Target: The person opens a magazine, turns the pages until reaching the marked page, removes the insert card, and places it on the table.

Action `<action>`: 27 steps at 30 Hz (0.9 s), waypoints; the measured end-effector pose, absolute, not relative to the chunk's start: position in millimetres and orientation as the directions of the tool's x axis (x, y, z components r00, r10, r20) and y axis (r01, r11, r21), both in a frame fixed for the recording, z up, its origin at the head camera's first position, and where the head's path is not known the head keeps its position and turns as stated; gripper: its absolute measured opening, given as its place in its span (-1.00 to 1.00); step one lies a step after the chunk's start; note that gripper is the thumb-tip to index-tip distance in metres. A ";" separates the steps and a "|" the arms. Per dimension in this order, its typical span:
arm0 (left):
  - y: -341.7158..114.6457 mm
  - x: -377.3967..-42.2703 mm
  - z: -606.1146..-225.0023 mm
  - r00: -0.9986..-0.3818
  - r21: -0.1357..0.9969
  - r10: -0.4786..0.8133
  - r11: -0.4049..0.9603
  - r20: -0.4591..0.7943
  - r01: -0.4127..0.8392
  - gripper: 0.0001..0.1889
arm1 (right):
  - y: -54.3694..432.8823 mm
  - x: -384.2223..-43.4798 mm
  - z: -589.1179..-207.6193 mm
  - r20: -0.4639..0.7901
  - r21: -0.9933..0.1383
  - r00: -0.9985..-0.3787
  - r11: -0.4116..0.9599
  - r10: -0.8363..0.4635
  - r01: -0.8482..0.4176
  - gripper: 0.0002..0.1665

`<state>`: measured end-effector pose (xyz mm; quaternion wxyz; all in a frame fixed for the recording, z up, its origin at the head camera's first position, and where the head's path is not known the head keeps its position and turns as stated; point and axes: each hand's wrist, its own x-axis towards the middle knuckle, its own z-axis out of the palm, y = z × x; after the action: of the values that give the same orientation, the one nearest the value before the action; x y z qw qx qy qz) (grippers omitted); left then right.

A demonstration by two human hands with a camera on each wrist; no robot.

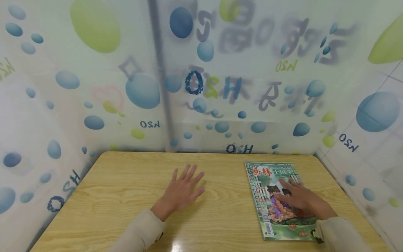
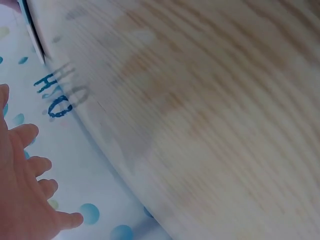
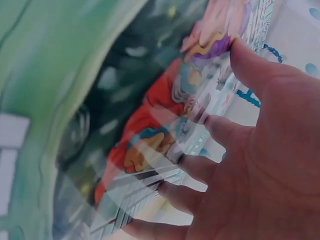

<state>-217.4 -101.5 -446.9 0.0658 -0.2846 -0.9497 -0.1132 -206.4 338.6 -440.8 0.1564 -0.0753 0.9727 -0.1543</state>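
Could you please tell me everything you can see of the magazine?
The magazine lies closed and flat on the right side of the wooden-looking table, title end farthest away. Its paper looks glossy; the mostly green front shows red title characters, two dark-haired illustrated figures and a lower-left barcode. The right hand is over it, hiding part; fingertip contact is hard to judge.

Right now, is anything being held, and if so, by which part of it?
Nothing is held: the right grip is spread over the magazine, pinching no part of it, and the left grip is spread over the table.
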 end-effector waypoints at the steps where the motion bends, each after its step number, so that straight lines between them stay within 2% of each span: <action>1: -100.2 -217.1 -446.7 -0.827 0.177 0.528 0.810 0.190 0.558 -0.40 | 337.5 -206.2 -440.6 -0.280 -0.327 -0.939 0.939 -0.202 -0.105 0.07; 14: -82.1 -213.8 -447.4 -0.815 0.206 0.556 0.789 0.163 0.579 -0.41 | 321.4 -207.1 -432.6 -0.275 -0.341 -0.912 0.918 -0.304 -0.203 0.01; 27: -62.8 -211.8 -444.4 -0.813 0.176 0.569 0.793 0.127 0.583 -0.39 | 299.7 -205.5 -423.9 -0.318 -0.349 -0.879 0.905 -0.356 -0.241 -0.04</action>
<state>-211.8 -62.8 -444.4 0.0337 -0.3041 -0.9463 -0.1041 -205.5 299.7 -423.9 0.1908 -0.1560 0.9573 -0.1514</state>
